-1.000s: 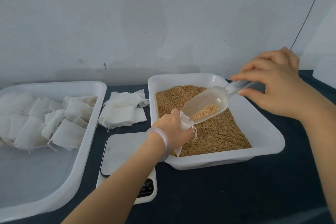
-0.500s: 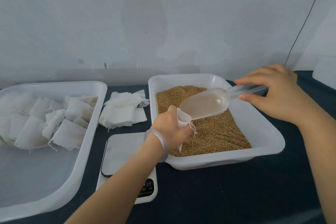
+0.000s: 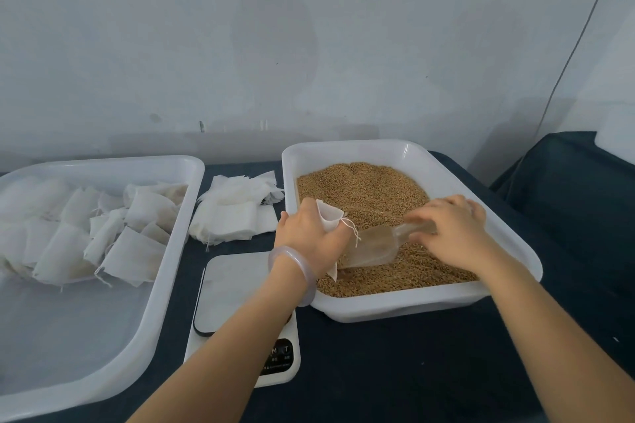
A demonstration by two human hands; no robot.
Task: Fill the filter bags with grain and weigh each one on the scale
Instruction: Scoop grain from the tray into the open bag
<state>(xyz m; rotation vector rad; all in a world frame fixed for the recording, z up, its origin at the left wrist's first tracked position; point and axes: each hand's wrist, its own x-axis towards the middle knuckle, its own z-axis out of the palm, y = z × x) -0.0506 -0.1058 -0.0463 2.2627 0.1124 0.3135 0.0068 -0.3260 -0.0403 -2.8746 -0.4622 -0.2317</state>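
nearest, the scale (image 3: 237, 299) sits on the dark desk (image 3: 412, 374), between a white tub (image 3: 113, 378) of folded bags (image 3: 137, 251) and the grain tray (image 3: 405, 306). over that tray the left hand (image 3: 305, 233) has its fingers clenched round an upright filter bag (image 3: 328, 218), while the right hand (image 3: 450, 230) grips the handle of a clear scoop (image 3: 372, 249) lying low in the grain (image 3: 364, 185). farther back, a heap of flat bags (image 3: 233, 213) lies on the desk just beside the tray.
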